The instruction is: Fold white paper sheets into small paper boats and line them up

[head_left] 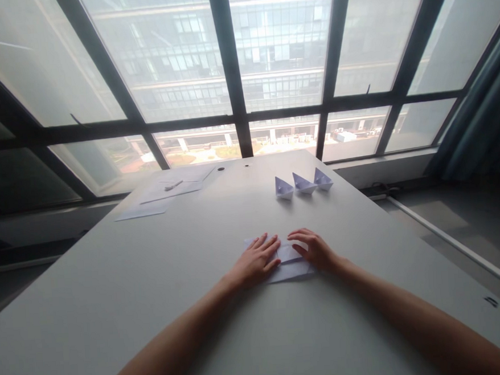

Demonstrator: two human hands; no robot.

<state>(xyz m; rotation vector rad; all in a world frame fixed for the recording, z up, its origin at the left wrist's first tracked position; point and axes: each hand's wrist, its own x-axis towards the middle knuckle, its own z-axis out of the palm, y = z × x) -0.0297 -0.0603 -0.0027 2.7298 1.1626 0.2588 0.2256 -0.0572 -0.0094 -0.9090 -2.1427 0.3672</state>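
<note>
A folded sheet of white paper (290, 271) lies flat on the white table in front of me. My left hand (257, 258) rests on its left part, palm down with the fingers stretched out. Over its right edge is my right hand (313, 250), fingers curved and thumb apart from them, with nothing visibly gripped. Between the hands a folded flap of the paper shows, and the parts under my palms are hidden. Farther off stand three folded paper boats, a left one (284, 189), a middle one (304, 183) and a right one (322, 179).
Several loose white sheets (177, 188) lie at the table's far left, with a small whitish object (173, 186) on top. Two dark round holes (221, 169) are near the far edge. Tall windows rise behind the table (125, 299); a curtain (471, 115) hangs at right.
</note>
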